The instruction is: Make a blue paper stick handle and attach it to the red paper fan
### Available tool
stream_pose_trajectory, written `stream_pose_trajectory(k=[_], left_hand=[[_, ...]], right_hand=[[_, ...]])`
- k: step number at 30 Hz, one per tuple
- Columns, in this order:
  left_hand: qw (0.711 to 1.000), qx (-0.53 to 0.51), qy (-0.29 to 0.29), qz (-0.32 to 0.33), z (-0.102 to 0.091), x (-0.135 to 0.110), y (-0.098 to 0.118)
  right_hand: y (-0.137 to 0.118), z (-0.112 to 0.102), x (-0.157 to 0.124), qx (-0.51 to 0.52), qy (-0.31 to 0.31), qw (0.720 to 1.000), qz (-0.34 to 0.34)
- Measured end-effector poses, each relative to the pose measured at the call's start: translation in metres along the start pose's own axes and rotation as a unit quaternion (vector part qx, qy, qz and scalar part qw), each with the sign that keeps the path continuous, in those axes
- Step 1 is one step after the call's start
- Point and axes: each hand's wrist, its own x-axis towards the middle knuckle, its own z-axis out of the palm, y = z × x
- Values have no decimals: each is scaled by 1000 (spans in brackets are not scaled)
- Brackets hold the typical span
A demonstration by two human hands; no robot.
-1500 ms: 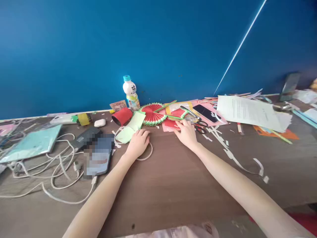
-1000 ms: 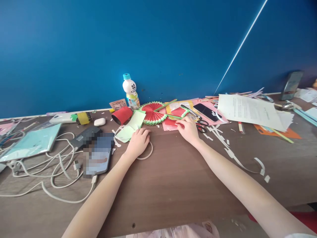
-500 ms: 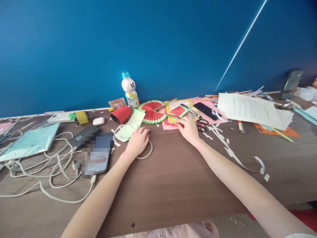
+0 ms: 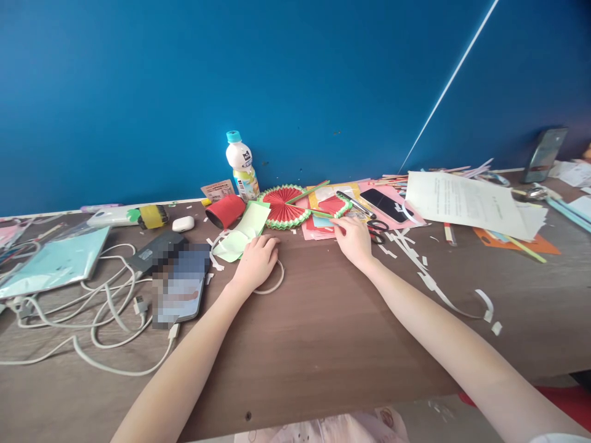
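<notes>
One printed sheet (image 4: 462, 203), far right, and one white bottle (image 4: 241, 160), far left of centre, bore dark writing too small to read. Pink and pale-blue papers (image 4: 316, 234) lay layered at far centre; right hand (image 4: 354, 240) touched them, fingers narrow, pinch impossible to tell. Left hand (image 4: 257, 262) lay palm-down, fingers bent, at pale-green paper (image 4: 252, 220); grip unclear. Brown surface (image 4: 318, 338) stretched to near edge.

Bright, with seemingly soft edges
</notes>
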Motion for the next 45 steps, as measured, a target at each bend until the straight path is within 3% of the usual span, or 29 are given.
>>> stream_pose_trajectory(k=[9,24,28,34,45], left_hand=[[1000,0,2,-3,-1,0,0],[1000,3,3,-3,0,0,0],[1000,4,3,-5,-1,0,1],[1000,7,7,-4,-1,0,1],[999,34,4,3,-2,0,4]], right_hand=[[-3,-1,-2,-37,-21,999,22],[1,-7,22,-170,-149,973,-55],[7,-9,28,-185,-170,962,-103],[13,-8,28,-178,-163,961,-136],[6,-11,29,-120,-135,981,-69]])
